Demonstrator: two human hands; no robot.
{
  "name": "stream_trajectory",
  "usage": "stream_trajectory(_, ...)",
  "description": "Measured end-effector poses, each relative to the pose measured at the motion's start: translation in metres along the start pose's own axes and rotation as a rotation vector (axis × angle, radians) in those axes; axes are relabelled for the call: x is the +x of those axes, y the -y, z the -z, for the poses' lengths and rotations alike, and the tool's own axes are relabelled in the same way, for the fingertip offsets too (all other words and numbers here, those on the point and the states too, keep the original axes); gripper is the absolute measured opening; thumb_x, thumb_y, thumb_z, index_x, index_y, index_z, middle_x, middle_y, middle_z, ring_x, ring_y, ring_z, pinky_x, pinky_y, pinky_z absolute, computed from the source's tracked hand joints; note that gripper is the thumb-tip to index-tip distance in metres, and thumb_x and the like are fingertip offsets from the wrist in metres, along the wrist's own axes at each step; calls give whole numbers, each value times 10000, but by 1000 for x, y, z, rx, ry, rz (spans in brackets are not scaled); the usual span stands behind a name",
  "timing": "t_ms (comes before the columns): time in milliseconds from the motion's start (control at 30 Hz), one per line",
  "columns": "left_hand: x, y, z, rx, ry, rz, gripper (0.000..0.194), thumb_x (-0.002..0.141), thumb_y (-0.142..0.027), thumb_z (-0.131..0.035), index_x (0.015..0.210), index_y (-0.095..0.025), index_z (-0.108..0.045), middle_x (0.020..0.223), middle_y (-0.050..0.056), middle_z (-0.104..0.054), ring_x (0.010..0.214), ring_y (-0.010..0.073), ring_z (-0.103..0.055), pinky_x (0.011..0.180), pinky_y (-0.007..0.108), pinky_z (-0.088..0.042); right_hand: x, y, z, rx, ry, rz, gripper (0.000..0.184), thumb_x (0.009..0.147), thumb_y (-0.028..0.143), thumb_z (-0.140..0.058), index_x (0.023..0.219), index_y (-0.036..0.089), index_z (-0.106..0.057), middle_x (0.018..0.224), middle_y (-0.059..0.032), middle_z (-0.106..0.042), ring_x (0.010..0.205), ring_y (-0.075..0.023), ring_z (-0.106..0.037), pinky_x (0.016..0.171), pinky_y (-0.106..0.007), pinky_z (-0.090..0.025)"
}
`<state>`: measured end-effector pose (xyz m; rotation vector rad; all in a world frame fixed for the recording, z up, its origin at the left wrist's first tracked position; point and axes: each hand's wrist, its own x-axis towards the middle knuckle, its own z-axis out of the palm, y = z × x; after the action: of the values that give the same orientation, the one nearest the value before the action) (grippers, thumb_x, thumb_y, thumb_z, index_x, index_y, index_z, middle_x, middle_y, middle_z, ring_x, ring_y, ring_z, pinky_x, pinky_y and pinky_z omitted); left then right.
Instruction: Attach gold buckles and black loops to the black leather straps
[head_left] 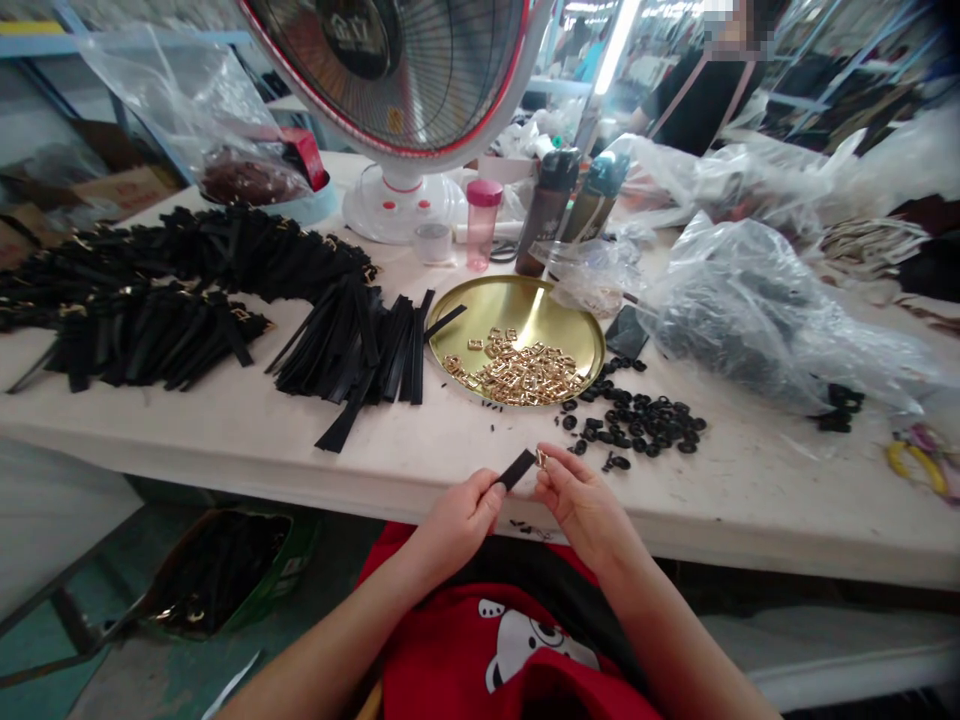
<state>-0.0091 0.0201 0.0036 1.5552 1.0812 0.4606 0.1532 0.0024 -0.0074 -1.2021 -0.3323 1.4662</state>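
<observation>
A short black strap [517, 469] is pinched in my left hand [474, 508], its free end pointing up and right. My right hand [576, 493] holds a small gold buckle [541, 459] between thumb and fingertips, right at the tip of the strap. Whether the strap passes through the buckle I cannot tell. Beyond my hands, a round gold tray [457, 345] carries a heap of gold buckles [532, 371]. Small black rings [652, 422] lie scattered right of the tray. To its left rests a bundle of loose black straps [375, 345].
Black straps with gold fittings [172, 260] are piled at the left. A fan [405, 205], a pink-lidded bottle [484, 225] and dark bottles [550, 205] stand behind the tray. Plastic bags [757, 310] and yellow-handled scissors [911, 468] lie right. A green bin [289, 570] sits below; a person [701, 95] stands beyond.
</observation>
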Motion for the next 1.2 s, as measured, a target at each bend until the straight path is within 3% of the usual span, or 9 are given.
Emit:
stream_trajectory(133,-4,-3,2,128,37,-51,283,870,-343,-321,830,-185,-552,618,-15,-509,585,128,-459,532,215,-303,-4,-2,-1,61,6,-75,275,588,255,-751,850,215,-677,693,22,-613,551,-71,-558,554,-186,-523)
stream_trajectory(300,-1,-5,0,211,19,-69,273,861,-331,-329,842,-190,-562,683,8,-561,628,147,-488,570,223,-319,-10,-9,0,-14,5,-23,248,636,293,-722,860,195,-679,657,19,-598,545,-77,-551,538,-196,-524)
stream_trajectory(567,-1,-5,7,238,106,-105,283,853,-339,-340,765,-180,-558,670,-5,-559,615,137,-479,558,213,-313,-7,-10,6,-33,77,5,352,653,300,-704,997,255,-645,746,33,-593,557,-63,-519,581,-209,-504)
stream_trajectory(733,5,-7,7,207,134,-101,266,850,-323,-349,785,-183,-565,684,-6,-567,631,136,-492,575,216,-327,-6,-15,6,-62,88,-2,313,667,295,-696,971,242,-644,812,21,-605,578,-63,-517,585,-207,-474)
stream_trajectory(967,13,-3,-11,-16,29,-36,137,826,-260,-391,806,-168,-490,701,-15,-545,646,112,-481,609,214,-358,-11,-26,4,-188,59,101,261,707,285,-667,957,240,-603,650,67,-517,539,-50,-444,529,-170,-389)
stream_trajectory(1200,7,1,-9,-86,141,33,182,824,-333,-424,823,-161,-481,642,-32,-524,521,87,-448,517,207,-348,-12,-29,2,-19,49,-3,269,667,318,-692,903,215,-614,690,46,-560,542,-62,-479,546,-198,-426)
